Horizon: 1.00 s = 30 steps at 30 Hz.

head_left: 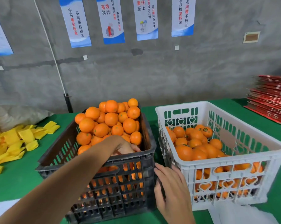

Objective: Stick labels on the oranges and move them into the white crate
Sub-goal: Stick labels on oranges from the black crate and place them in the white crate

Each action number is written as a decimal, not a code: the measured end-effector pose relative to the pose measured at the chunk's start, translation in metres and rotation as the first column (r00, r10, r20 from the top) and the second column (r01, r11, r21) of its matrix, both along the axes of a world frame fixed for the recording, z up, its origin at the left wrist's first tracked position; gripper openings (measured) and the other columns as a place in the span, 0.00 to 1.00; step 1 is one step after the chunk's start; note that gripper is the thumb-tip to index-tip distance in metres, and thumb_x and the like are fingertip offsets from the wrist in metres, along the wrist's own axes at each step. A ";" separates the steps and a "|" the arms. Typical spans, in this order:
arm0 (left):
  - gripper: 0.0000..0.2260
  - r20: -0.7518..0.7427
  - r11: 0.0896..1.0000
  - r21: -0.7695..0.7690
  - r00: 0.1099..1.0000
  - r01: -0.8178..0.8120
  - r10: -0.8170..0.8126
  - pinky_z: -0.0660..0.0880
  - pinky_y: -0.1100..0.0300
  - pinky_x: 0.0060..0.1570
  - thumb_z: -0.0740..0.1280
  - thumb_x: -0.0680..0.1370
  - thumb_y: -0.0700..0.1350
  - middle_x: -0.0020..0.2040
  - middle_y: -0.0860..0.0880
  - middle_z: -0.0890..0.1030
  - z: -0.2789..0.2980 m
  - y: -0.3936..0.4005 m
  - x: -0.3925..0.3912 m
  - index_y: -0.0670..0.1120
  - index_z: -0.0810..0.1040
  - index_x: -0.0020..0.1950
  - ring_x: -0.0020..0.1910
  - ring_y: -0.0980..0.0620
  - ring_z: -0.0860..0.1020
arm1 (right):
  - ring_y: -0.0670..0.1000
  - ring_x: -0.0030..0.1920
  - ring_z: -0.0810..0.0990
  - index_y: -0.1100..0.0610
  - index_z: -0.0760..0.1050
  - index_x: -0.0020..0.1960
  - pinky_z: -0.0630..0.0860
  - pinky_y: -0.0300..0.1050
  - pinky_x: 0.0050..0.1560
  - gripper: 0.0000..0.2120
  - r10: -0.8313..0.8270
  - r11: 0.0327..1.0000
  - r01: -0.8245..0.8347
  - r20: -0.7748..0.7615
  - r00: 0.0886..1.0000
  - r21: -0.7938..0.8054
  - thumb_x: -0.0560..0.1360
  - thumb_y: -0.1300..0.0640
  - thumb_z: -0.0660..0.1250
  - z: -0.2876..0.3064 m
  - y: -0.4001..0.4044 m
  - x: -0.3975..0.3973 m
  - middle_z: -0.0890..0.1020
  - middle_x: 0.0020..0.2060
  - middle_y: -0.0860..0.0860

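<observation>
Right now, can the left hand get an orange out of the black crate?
Probably yes. The left hand is already inside the open black crate, down among the oranges, and nothing covers them.

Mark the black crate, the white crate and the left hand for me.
black crate (130,188), head view, on its near slatted wall.
white crate (243,133), head view, on the inside of its right wall.
left hand (123,147), head view, on the back of the hand, reaching into the oranges.
</observation>
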<state>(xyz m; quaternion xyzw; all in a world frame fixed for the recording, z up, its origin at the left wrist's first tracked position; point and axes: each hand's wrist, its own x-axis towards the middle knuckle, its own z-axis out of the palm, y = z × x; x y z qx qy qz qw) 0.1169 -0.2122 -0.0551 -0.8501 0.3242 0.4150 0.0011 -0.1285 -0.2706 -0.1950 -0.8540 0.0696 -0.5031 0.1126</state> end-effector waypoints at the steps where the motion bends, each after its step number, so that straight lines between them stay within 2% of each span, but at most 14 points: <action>1: 0.37 -0.022 1.000 -0.003 0.999 -0.025 0.025 0.80 0.45 0.63 0.70 0.83 0.45 0.83 0.45 0.56 -0.002 0.001 0.001 0.57 0.52 0.84 0.66 0.41 0.77 | 0.48 0.63 0.80 0.59 0.83 0.61 0.66 0.50 0.75 0.17 0.010 1.000 -0.010 0.003 1.000 0.015 0.78 0.56 0.62 -0.001 0.002 0.001 0.83 0.64 0.50; 2: 0.36 -0.043 0.999 -0.012 0.998 -0.043 0.042 0.81 0.45 0.60 0.70 0.83 0.44 0.81 0.44 0.59 -0.004 0.001 0.001 0.57 0.52 0.84 0.64 0.41 0.79 | 0.48 0.63 0.80 0.60 0.83 0.62 0.65 0.49 0.76 0.17 0.019 0.999 -0.019 0.005 1.000 0.028 0.78 0.56 0.62 -0.003 0.004 0.002 0.82 0.64 0.50; 4: 0.33 -0.079 0.996 -0.062 0.995 -0.061 0.056 0.85 0.49 0.46 0.71 0.82 0.43 0.69 0.42 0.70 -0.008 -0.003 0.002 0.55 0.55 0.80 0.52 0.44 0.84 | 0.47 0.64 0.79 0.60 0.82 0.63 0.64 0.48 0.77 0.17 0.044 0.998 -0.044 0.007 0.999 0.041 0.78 0.57 0.62 -0.007 0.004 0.001 0.82 0.65 0.50; 7: 0.23 -0.081 0.980 -0.183 0.995 -0.079 0.065 0.85 0.49 0.35 0.73 0.80 0.40 0.55 0.40 0.75 -0.011 -0.009 -0.002 0.52 0.62 0.65 0.36 0.47 0.86 | 0.47 0.65 0.79 0.59 0.81 0.65 0.64 0.49 0.77 0.18 0.066 0.996 -0.065 -0.010 0.998 0.056 0.78 0.58 0.62 -0.007 0.002 -0.001 0.81 0.66 0.49; 8: 0.23 -0.072 0.973 -0.215 0.995 -0.086 0.072 0.84 0.51 0.32 0.73 0.80 0.40 0.54 0.41 0.74 -0.012 -0.009 -0.002 0.52 0.61 0.64 0.34 0.47 0.86 | 0.47 0.65 0.79 0.59 0.80 0.66 0.64 0.48 0.77 0.18 0.069 0.995 -0.068 -0.014 0.998 0.066 0.78 0.58 0.63 -0.007 0.003 -0.001 0.81 0.66 0.49; 10: 0.27 -0.013 0.973 -0.226 0.999 -0.046 0.044 0.83 0.53 0.34 0.74 0.80 0.40 0.56 0.44 0.73 -0.014 -0.006 0.000 0.54 0.58 0.66 0.41 0.44 0.84 | 0.47 0.65 0.79 0.59 0.79 0.67 0.63 0.47 0.78 0.19 0.080 0.993 -0.078 -0.015 0.997 0.086 0.78 0.58 0.63 -0.007 0.005 -0.002 0.80 0.67 0.49; 13: 0.24 0.140 0.980 -0.189 0.989 0.067 -0.041 0.80 0.58 0.34 0.75 0.78 0.43 0.58 0.46 0.75 -0.010 -0.007 0.000 0.47 0.68 0.70 0.50 0.44 0.78 | 0.47 0.65 0.79 0.58 0.79 0.67 0.63 0.47 0.78 0.18 0.075 0.994 -0.074 -0.016 0.997 0.086 0.79 0.58 0.62 -0.005 0.005 -0.001 0.80 0.67 0.49; 15: 0.13 0.161 0.975 -0.209 0.986 0.075 -0.041 0.78 0.59 0.32 0.74 0.79 0.43 0.53 0.47 0.77 -0.008 -0.010 -0.001 0.47 0.75 0.61 0.48 0.45 0.79 | 0.48 0.65 0.79 0.59 0.79 0.67 0.64 0.49 0.77 0.18 0.080 0.993 -0.078 -0.016 0.997 0.084 0.79 0.58 0.62 -0.005 0.004 -0.002 0.80 0.66 0.49; 17: 0.11 0.198 0.942 -0.329 0.980 0.062 0.005 0.76 0.59 0.30 0.75 0.77 0.45 0.49 0.48 0.78 -0.004 -0.008 -0.002 0.52 0.75 0.53 0.41 0.48 0.79 | 0.49 0.64 0.80 0.59 0.80 0.66 0.65 0.51 0.76 0.18 0.073 0.994 -0.072 -0.010 0.997 0.081 0.79 0.58 0.62 -0.004 0.006 -0.002 0.81 0.66 0.49; 20: 0.19 0.305 0.721 -0.690 0.929 0.065 0.208 0.77 0.52 0.29 0.77 0.73 0.49 0.44 0.46 0.78 0.014 0.005 -0.009 0.55 0.70 0.56 0.36 0.48 0.79 | 0.51 0.63 0.80 0.60 0.81 0.64 0.69 0.54 0.73 0.16 0.043 0.998 -0.044 0.033 0.999 0.043 0.78 0.60 0.63 -0.003 0.009 -0.003 0.82 0.64 0.51; 22: 0.22 0.431 0.563 -0.803 0.843 0.197 0.320 0.78 0.41 0.42 0.77 0.71 0.48 0.48 0.46 0.78 0.029 0.017 -0.020 0.56 0.66 0.55 0.42 0.44 0.78 | 0.53 0.59 0.80 0.61 0.82 0.62 0.73 0.53 0.68 0.14 0.041 0.999 -0.042 0.088 0.995 0.006 0.77 0.63 0.67 -0.003 0.012 -0.003 0.82 0.60 0.52; 23: 0.22 0.454 0.480 -0.840 0.813 0.254 0.365 0.77 0.39 0.45 0.76 0.71 0.49 0.50 0.49 0.77 0.037 0.023 -0.028 0.57 0.65 0.55 0.44 0.44 0.77 | 0.53 0.57 0.80 0.60 0.82 0.61 0.74 0.51 0.64 0.13 0.053 0.999 -0.052 0.111 0.992 -0.006 0.76 0.64 0.68 -0.002 0.014 -0.003 0.82 0.58 0.52; 26: 0.22 0.403 0.177 -0.914 0.761 0.365 0.509 0.78 0.46 0.46 0.74 0.73 0.54 0.56 0.64 0.74 0.050 0.048 -0.062 0.63 0.64 0.58 0.49 0.56 0.77 | 0.52 0.52 0.79 0.59 0.81 0.59 0.74 0.46 0.55 0.10 0.156 0.987 -0.152 0.112 0.981 -0.047 0.80 0.61 0.65 0.001 0.024 -0.005 0.82 0.53 0.51; 30: 0.25 0.239 -0.191 -0.895 0.793 0.404 0.561 0.79 0.54 0.43 0.76 0.74 0.51 0.62 0.64 0.72 0.019 0.094 -0.119 0.64 0.64 0.61 0.56 0.62 0.77 | 0.54 0.43 0.76 0.58 0.81 0.57 0.72 0.47 0.45 0.09 0.314 0.948 -0.314 -0.009 0.949 -0.050 0.82 0.60 0.62 -0.002 0.039 -0.004 0.80 0.45 0.50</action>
